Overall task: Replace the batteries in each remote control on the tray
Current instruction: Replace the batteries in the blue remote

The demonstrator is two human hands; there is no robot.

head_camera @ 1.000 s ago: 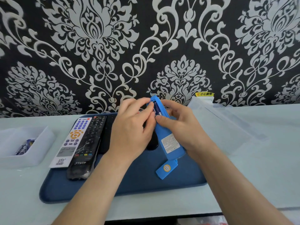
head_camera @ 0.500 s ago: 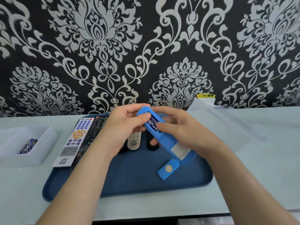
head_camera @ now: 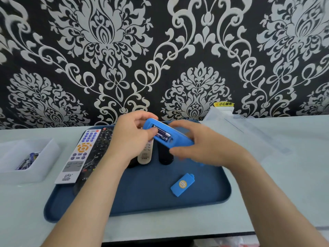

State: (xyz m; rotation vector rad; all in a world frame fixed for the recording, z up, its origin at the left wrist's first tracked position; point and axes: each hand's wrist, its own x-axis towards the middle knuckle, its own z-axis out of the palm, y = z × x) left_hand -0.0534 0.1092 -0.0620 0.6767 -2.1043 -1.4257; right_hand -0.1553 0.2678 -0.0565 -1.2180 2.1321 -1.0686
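**Blue remote held open-backed above the tray's far edge**

Blue remote (head_camera: 179,138) is lifted clear of the tray (head_camera: 142,205), above the middle of its far edge. It is tilted with its back up, and two batteries (head_camera: 162,135) lie side by side in the uncovered bay. The left hand (head_camera: 131,139) grips the bay end, its thumb against the batteries. The right hand (head_camera: 204,145), somewhat blurred, wraps around the other end of the body. The battery cover (head_camera: 182,184) lies loose on the tray toward its near right corner.

The shell looks like light, rigid, smooth plastic, so it is probably best held by its long sides, away from the bay. The batteries are small, slick cylinders that would likely roll if tipped out. Levering one up by its end should work better than pinching its middle. The cover is thin, and its small tabs may snap if forced.

A white remote (head_camera: 78,154) and a black remote (head_camera: 99,148) lie along the tray's left edge. On the tabletop (head_camera: 267,193) left of the tray, a white box (head_camera: 44,157) holds more batteries.
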